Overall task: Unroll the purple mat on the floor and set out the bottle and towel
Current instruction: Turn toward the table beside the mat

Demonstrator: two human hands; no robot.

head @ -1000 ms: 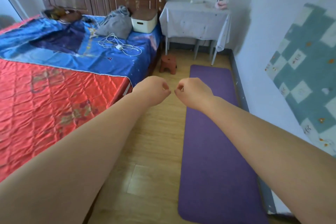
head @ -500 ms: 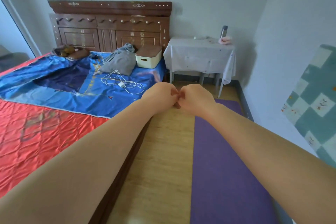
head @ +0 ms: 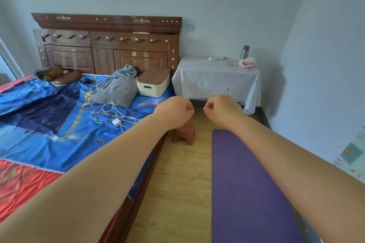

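The purple mat lies flat and unrolled on the wooden floor along the right wall. A grey bottle stands upright at the back right of the small covered table. A folded pink towel lies just in front of the bottle. Both arms reach forward at chest height. My left hand and my right hand are curled into loose fists a short gap apart, holding nothing, well short of the table.
A bed with blue and red covers fills the left side, with a white cable, a grey bag and a cream storage box on it. A small brown stool stands between bed and mat. A patterned cloth hangs on the right wall.
The view has tilted up toward the table and headboard. My two fists touched half a second ago and have since parted slightly.
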